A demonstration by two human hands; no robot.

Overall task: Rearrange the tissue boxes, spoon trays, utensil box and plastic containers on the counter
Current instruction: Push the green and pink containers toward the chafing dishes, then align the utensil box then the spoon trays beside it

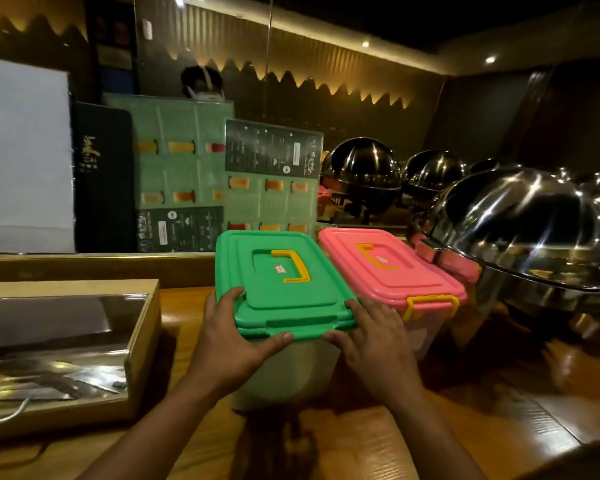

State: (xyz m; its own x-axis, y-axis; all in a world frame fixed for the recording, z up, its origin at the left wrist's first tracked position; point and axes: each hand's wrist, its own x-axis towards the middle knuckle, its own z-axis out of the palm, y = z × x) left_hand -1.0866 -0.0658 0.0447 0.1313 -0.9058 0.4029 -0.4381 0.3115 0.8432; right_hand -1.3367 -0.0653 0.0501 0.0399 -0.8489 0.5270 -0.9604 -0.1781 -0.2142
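Observation:
A clear plastic container with a green lid [284, 285] and a yellow handle stands on the wooden counter [378, 445] in the middle. My left hand [232, 337] grips its near left corner, thumb under the lid's rim. My right hand [374, 337] grips the near right corner the same way. Touching its right side stands a second container with a pink lid [392, 268] and yellow clasps. At the left lies a wooden utensil box [66, 355] with a glossy clear lid.
Shiny steel chafing-dish domes [520, 230] crowd the right side, close to the pink container. Upright menu cards [222, 174] and a white board [25, 157] stand behind a raised ledge at the back. A person's head shows behind the menus.

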